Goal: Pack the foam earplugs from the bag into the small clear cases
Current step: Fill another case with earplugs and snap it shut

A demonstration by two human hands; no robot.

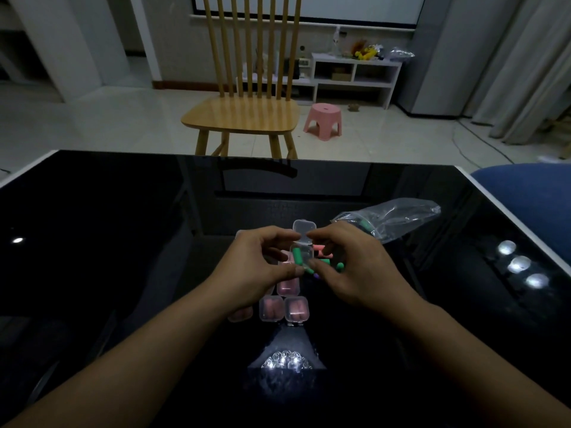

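1. The open case [301,253] is the landmark: it sits between both hands above the black table [123,242], lid tipped up at its far side, a green earplug [298,255] inside.
2. The left hand [262,267] pinches its near-left corner; the right hand [349,267] grips its right side, with loose green and pink earplugs [327,257] under the fingers.
3. Probably best to seat the plug flat before shutting the lid, so foam is not caught in the rim.
4. The bag [392,219] lies just right of and beyond the case; filled pink cases [285,307] rest nearer the person.
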